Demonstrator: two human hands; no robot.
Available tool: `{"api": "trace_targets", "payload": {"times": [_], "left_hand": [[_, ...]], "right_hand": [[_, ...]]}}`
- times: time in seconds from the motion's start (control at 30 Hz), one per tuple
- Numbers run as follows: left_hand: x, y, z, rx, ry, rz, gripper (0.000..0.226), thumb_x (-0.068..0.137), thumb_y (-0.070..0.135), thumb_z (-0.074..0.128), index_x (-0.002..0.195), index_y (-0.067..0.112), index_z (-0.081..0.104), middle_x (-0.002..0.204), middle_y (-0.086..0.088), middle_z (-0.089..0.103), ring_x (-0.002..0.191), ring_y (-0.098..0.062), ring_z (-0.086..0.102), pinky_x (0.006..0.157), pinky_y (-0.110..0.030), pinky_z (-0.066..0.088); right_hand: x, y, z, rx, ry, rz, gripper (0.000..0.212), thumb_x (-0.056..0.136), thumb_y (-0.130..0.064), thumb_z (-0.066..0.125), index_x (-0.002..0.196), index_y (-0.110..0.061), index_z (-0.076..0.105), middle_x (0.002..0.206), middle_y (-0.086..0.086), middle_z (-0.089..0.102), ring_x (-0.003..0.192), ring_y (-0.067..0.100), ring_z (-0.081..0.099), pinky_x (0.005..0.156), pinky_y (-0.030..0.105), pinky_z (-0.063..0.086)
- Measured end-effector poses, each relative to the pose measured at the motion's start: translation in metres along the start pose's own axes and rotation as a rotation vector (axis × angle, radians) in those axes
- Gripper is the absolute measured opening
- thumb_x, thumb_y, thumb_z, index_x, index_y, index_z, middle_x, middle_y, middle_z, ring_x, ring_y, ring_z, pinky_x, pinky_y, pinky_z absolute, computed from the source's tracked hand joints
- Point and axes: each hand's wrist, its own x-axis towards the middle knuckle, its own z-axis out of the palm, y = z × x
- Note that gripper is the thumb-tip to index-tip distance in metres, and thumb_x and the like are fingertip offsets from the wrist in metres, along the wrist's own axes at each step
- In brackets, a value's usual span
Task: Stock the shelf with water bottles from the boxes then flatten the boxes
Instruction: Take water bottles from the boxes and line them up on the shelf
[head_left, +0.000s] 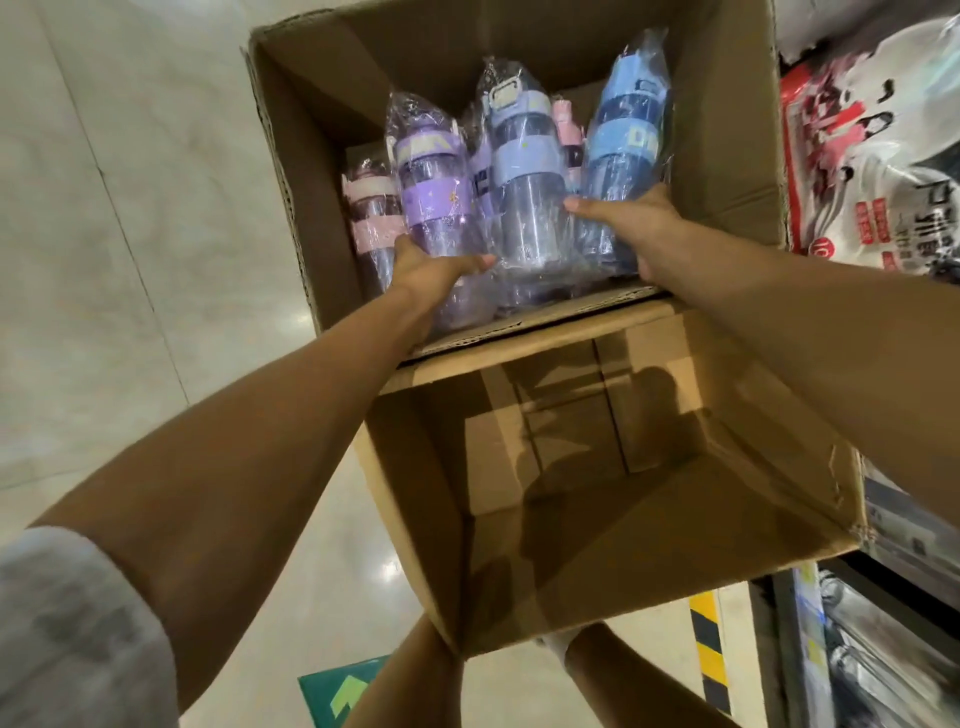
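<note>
While your left hand (436, 270) grips the purple bottle (431, 171) and your right hand (631, 223) clasps two blue bottles (623, 156) in the upper box (291, 156), lift them clear next, toward the shelf.

Both arms reach forward into the far cardboard box (727, 156), which stands open on the pale floor (104, 260). The left hand (431, 270) grips the base of a purple bottle (431, 171) wrapped in clear plastic; just left of that hand stands a pink bottle (371, 213). The right hand (634, 223) holds the lower part of a blue bottle (623, 140), its thumb pressing against the lavender bottle (524, 171) between the two hands. Below both wrists, nearer the person, a second open box (753, 415) sits with nothing visible inside. Right of the right arm are packaged goods (883, 156).
</note>
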Motion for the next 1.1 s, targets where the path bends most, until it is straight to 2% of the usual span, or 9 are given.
{"api": "trace_targets", "payload": {"times": [0.1, 0.27, 0.43, 0.53, 0.63, 0.77, 0.9, 1.03, 1.1], "left_hand": [[-0.007, 0.006, -0.007, -0.006, 0.011, -0.002, 0.107, 0.069, 0.036, 0.095, 0.151, 0.015, 0.029, 0.141, -0.011, 0.055, 0.122, -0.034, 0.061, 0.105, -0.056, 0.053], [-0.038, 0.017, -0.025, -0.075, -0.033, -0.018, 0.090, 0.071, 0.036, 0.093, 0.141, 0.016, 0.039, 0.121, -0.007, 0.060, 0.104, -0.027, 0.067, 0.088, -0.050, 0.062], [-0.098, 0.037, -0.045, -0.206, -0.084, 0.003, 0.092, 0.053, 0.031, 0.098, 0.133, 0.015, 0.056, 0.118, -0.012, 0.074, 0.098, -0.032, 0.077, 0.085, -0.056, 0.063], [-0.159, 0.058, -0.053, -0.227, -0.172, 0.083, 0.074, 0.068, 0.021, 0.092, 0.134, 0.016, 0.058, 0.118, -0.011, 0.075, 0.103, -0.029, 0.077, 0.092, -0.052, 0.061], [-0.235, 0.083, -0.060, -0.190, -0.228, 0.183, 0.050, 0.086, 0.009, 0.079, 0.132, 0.017, 0.061, 0.114, -0.008, 0.077, 0.101, -0.024, 0.076, 0.086, -0.042, 0.063], [-0.362, 0.121, -0.075, -0.136, -0.296, 0.287, 0.058, 0.086, 0.013, 0.080, 0.139, 0.019, 0.059, 0.127, -0.009, 0.073, 0.115, -0.028, 0.071, 0.094, -0.045, 0.059], [-0.498, 0.156, -0.087, -0.128, -0.240, 0.375, 0.053, 0.083, 0.010, 0.080, 0.133, 0.017, 0.064, 0.117, -0.009, 0.076, 0.105, -0.027, 0.074, 0.084, -0.040, 0.060], [-0.615, 0.187, -0.095, -0.114, -0.229, 0.457, 0.066, 0.075, 0.029, 0.085, 0.135, 0.019, 0.061, 0.119, -0.008, 0.075, 0.108, -0.027, 0.074, 0.080, -0.034, 0.060], [-0.667, 0.202, -0.095, -0.102, -0.236, 0.482, 0.068, 0.074, 0.032, 0.086, 0.135, 0.021, 0.059, 0.119, -0.007, 0.075, 0.109, -0.028, 0.073, 0.085, -0.040, 0.061]], "right_hand": [[-0.006, -0.003, -0.005, 0.154, -0.032, 0.017, 0.088, 0.066, -0.032, 0.099, 0.138, -0.017, 0.050, 0.117, 0.004, 0.074, 0.093, 0.020, 0.078, 0.073, 0.040, 0.065], [-0.038, -0.016, -0.020, 0.329, -0.137, 0.007, 0.087, 0.064, -0.027, 0.097, 0.138, -0.011, 0.053, 0.120, 0.014, 0.075, 0.100, 0.034, 0.077, 0.087, 0.058, 0.061], [-0.109, -0.033, -0.032, 0.387, -0.212, -0.020, 0.073, 0.077, -0.024, 0.090, 0.140, -0.014, 0.053, 0.124, 0.012, 0.074, 0.108, 0.033, 0.075, 0.092, 0.059, 0.059], [-0.173, -0.049, -0.040, 0.418, -0.227, -0.061, 0.070, 0.081, -0.021, 0.087, 0.141, -0.014, 0.053, 0.125, 0.012, 0.074, 0.109, 0.033, 0.074, 0.092, 0.059, 0.059], [-0.252, -0.067, -0.061, 0.459, -0.245, -0.082, 0.061, 0.086, -0.017, 0.081, 0.141, -0.015, 0.055, 0.129, 0.012, 0.072, 0.114, 0.032, 0.072, 0.090, 0.052, 0.061], [-0.382, -0.097, -0.102, 0.516, -0.293, -0.155, 0.058, 0.084, -0.015, 0.080, 0.139, -0.017, 0.059, 0.125, 0.010, 0.074, 0.114, 0.030, 0.072, 0.085, 0.045, 0.062], [-0.509, -0.127, -0.147, 0.549, -0.271, -0.233, 0.044, 0.083, -0.015, 0.081, 0.122, -0.027, 0.066, 0.111, -0.001, 0.079, 0.110, 0.022, 0.074, 0.086, 0.044, 0.062], [-0.622, -0.151, -0.190, 0.533, -0.255, -0.307, 0.061, 0.070, -0.019, 0.090, 0.125, -0.022, 0.064, 0.105, 0.000, 0.079, 0.103, 0.025, 0.075, 0.078, 0.039, 0.063], [-0.672, -0.155, -0.206, 0.532, -0.255, -0.345, 0.063, 0.072, -0.018, 0.088, 0.130, -0.016, 0.063, 0.115, 0.008, 0.076, 0.109, 0.034, 0.073, 0.089, 0.051, 0.061]]}}
